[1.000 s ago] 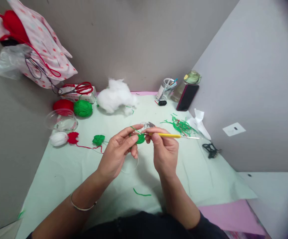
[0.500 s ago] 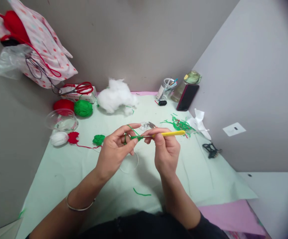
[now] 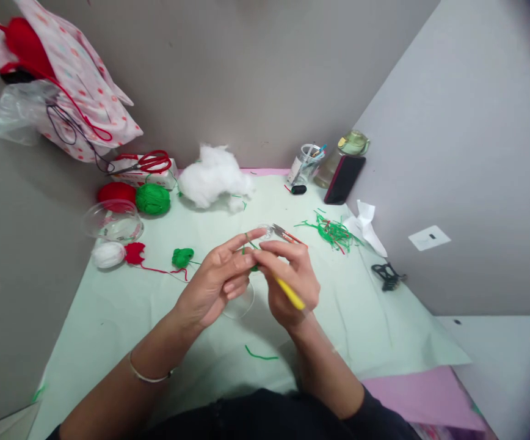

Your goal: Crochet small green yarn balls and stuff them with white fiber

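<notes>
My left hand (image 3: 217,278) pinches a small piece of green crochet work (image 3: 254,267), mostly hidden by my fingers. Green yarn (image 3: 246,239) runs over the raised index finger of that hand. In my right hand (image 3: 295,281) is a crochet hook (image 3: 291,292) with a yellow handle, slanting down toward my wrist. Its tip meets the green piece and is covered by my fingers. Both hands nearly touch above the table's middle. A small green yarn bundle (image 3: 182,257) lies left of my left hand, its strand leading toward that hand.
Thread snips (image 3: 289,234) lie just beyond my right hand, near green yarn scraps (image 3: 333,233). White stuffing (image 3: 217,177), a green yarn ball (image 3: 153,199), a white yarn ball (image 3: 108,255) and a plastic bowl (image 3: 113,223) stand left. A phone (image 3: 345,179) leans at back right; a black claw clip (image 3: 388,277) lies right.
My right hand has turned and shifted closer to my left, swinging the hook's handle from pointing right to pointing down toward me. The snips show more fully now.
</notes>
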The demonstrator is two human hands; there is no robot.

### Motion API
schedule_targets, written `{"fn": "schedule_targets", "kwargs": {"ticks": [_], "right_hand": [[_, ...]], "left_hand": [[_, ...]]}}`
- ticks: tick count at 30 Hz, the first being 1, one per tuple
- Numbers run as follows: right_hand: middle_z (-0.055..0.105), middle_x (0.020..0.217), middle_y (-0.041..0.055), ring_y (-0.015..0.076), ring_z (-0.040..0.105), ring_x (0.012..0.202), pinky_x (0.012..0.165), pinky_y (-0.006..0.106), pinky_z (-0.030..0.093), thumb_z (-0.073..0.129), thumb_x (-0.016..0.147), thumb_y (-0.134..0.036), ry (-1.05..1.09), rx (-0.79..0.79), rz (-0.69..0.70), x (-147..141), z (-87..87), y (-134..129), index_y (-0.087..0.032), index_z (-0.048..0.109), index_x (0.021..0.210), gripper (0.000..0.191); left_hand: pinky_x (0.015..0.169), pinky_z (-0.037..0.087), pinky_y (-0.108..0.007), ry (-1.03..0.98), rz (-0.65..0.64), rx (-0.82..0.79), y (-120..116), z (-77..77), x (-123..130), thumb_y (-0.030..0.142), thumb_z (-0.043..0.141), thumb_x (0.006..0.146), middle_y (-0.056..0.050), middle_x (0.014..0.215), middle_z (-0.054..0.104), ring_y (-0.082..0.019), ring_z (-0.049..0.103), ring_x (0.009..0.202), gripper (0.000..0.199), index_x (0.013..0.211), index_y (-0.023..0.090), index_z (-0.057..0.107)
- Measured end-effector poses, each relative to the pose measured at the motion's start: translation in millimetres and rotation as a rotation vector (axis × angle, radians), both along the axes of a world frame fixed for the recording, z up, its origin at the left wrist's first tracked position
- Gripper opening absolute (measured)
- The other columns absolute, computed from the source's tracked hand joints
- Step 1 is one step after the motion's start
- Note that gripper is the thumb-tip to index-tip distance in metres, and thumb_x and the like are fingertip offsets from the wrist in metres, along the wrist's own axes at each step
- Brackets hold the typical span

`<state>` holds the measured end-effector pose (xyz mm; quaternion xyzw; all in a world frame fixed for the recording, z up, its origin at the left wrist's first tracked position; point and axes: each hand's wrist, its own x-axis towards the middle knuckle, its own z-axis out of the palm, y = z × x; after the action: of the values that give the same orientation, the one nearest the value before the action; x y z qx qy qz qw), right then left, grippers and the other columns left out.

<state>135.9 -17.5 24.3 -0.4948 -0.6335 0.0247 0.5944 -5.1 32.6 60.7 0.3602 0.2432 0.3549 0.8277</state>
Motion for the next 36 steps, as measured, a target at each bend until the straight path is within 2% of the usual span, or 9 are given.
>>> {"fn": "schedule_targets", "kwargs": {"ticks": [3,6,10,15,20,24,28,31,36], "right_hand": [[0.073,0.09,0.0037,0.018,0.066,0.076,0.07,0.037,0.056,0.056,0.1,-0.021,0.327,0.07,0.087,4,9.2,4,-0.027,0.075,0.104,0.021],[0.07,0.087,0.0025,0.0145,0.061,0.068,0.064,0.033,0.052,0.056,0.101,-0.025,0.593,-0.03,0.237,4,13.4,8,-0.026,0.075,0.098,0.019],[0.072,0.092,0.0039,0.0169,0.065,0.081,0.07,0.032,0.053,0.059,0.1,-0.027,0.551,-0.083,0.259,1,12.7,8,-0.026,0.077,0.099,0.018],[0.071,0.09,0.0025,0.0142,0.064,0.074,0.068,0.03,0.054,0.061,0.099,-0.028,0.579,-0.121,0.28,2,11.3,5,-0.026,0.076,0.098,0.015],[0.066,0.078,0.0009,0.0121,0.059,0.064,0.064,0.028,0.052,0.064,0.096,-0.033,0.849,-0.183,0.375,9,13.1,10,-0.022,0.074,0.089,0.017],[0.061,0.073,-0.0007,0.0105,0.052,0.059,0.057,0.025,0.047,0.066,0.094,-0.035,0.989,-0.259,0.458,11,15.2,15,-0.021,0.07,0.084,0.017],[0.06,0.074,-0.0009,0.0111,0.051,0.058,0.057,0.026,0.047,0.068,0.091,-0.042,0.966,-0.275,0.457,4,13.5,15,-0.023,0.066,0.085,0.021],[0.061,0.076,-0.0005,0.012,0.052,0.061,0.059,0.027,0.047,0.067,0.092,-0.044,0.9,-0.239,0.439,0,11.8,14,-0.023,0.066,0.087,0.021],[0.059,0.073,-0.0016,0.0116,0.053,0.062,0.06,0.026,0.047,0.065,0.094,-0.039,0.915,-0.208,0.437,5,11.7,13,-0.023,0.067,0.088,0.017]], "left_hand": [[0.038,0.022,-0.011,-0.061,-0.01,-0.099,4,0.9,-2,0.021,0.077,0.083,0.012,0.055,0.027,-0.001,0.012,0.044,0.04,0.122,0.014,0.073],[0.039,0.024,-0.011,-0.045,0.055,-0.037,4,0.1,-2,0.018,0.076,0.083,0.011,0.057,0.032,-0.001,0.018,0.043,0.035,0.118,0.017,0.075],[0.041,0.027,-0.012,0.05,0.062,0.075,-1,-1.7,1,0.022,0.077,0.084,0.006,0.071,0.049,0.001,0.029,0.045,0.033,0.117,0.021,0.076],[0.04,0.028,-0.011,0.083,0.089,0.111,-1,-0.6,3,0.02,0.078,0.083,0.001,0.093,0.061,0.003,0.033,0.046,0.04,0.123,0.026,0.073],[0.038,0.026,-0.01,0.01,-0.066,-0.012,4,2.1,-3,0.017,0.076,0.084,0.004,0.08,0.052,0.004,0.024,0.042,0.04,0.124,0.022,0.073],[0.039,0.031,-0.01,-0.063,-0.095,-0.086,3,2.6,-4,0.015,0.075,0.082,0.006,0.073,0.047,0.004,0.024,0.042,0.035,0.117,0.02,0.077],[0.041,0.037,-0.012,-0.082,-0.077,-0.072,0,1.6,0,0.016,0.076,0.082,0.003,0.076,0.056,0.002,0.034,0.043,0.034,0.115,0.021,0.077],[0.041,0.037,-0.012,-0.097,-0.094,-0.11,-1,1.3,2,0.016,0.075,0.082,0.001,0.079,0.061,0.002,0.033,0.043,0.037,0.119,0.02,0.075],[0.04,0.032,-0.009,-0.147,-0.116,-0.2,-1,2.3,0,0.015,0.073,0.082,0.007,0.062,0.04,0.001,0.021,0.043,0.04,0.122,0.013,0.074]]}}
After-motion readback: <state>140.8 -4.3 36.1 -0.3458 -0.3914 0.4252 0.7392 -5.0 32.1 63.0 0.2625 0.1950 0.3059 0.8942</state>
